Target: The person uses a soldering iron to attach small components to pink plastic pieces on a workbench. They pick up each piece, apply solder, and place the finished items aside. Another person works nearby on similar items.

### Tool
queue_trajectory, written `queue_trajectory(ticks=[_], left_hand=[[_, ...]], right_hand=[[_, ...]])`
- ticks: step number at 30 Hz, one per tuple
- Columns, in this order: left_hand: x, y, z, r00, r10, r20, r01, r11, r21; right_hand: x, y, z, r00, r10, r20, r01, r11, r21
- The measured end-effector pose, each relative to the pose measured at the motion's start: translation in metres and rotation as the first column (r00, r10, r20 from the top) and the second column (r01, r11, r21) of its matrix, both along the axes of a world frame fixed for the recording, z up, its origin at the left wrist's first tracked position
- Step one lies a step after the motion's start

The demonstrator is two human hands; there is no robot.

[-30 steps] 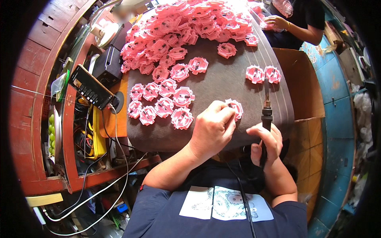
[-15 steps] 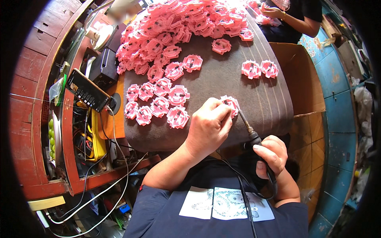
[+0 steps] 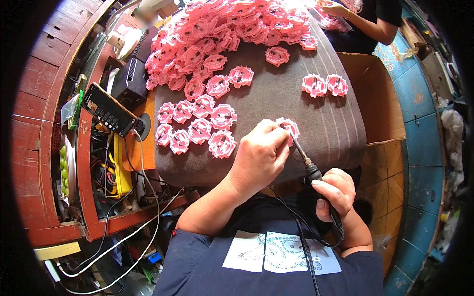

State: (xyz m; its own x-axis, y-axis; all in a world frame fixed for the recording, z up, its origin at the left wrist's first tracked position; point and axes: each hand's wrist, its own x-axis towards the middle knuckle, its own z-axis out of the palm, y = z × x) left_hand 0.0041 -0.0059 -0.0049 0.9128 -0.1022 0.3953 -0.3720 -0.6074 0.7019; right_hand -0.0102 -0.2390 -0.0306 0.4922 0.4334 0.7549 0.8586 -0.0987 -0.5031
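Note:
My right hand is closed round the dark handle of a soldering iron. The iron slants up and leftward, its metal tip at the lower right edge of a pink plastic part with a small dark piece in it. Fingers pinched together, my left hand covers the left side of that same part; what it pinches is hidden. Two similar pink parts lie side by side to the right. On the left, several more pink parts lie in loose rows.
A large heap of pink parts covers the far end of the dark mat. A phone on a stand and a black box are left. Right are a cardboard box and another person's arm. The iron's cord crosses my shirt.
My right hand and the soldering iron have shifted slightly left, the tip staying at the part's lower edge. My left hand keeps its pinch at nearly the same spot.

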Motion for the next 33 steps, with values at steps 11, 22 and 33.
queue_trajectory(ticks=[11, 22, 33], left_hand=[[0.0008, -0.0004, 0.0039, 0.999, 0.011, -0.047, -0.009, 0.999, 0.042], [0.0004, 0.0001, 0.0033, 0.999, 0.005, -0.048, -0.003, 0.999, 0.045], [0.0005, 0.0018, 0.0021, 0.999, -0.012, -0.047, 0.013, 0.999, 0.033]], right_hand=[[-0.0027, 0.0023, -0.0063, 1.0, -0.019, 0.0, 0.019, 1.0, 0.022], [-0.0035, 0.0012, -0.0066, 1.0, -0.016, 0.001, 0.016, 1.0, 0.019], [-0.005, 0.0013, -0.0046, 1.0, -0.008, -0.006, 0.008, 1.0, 0.009]])
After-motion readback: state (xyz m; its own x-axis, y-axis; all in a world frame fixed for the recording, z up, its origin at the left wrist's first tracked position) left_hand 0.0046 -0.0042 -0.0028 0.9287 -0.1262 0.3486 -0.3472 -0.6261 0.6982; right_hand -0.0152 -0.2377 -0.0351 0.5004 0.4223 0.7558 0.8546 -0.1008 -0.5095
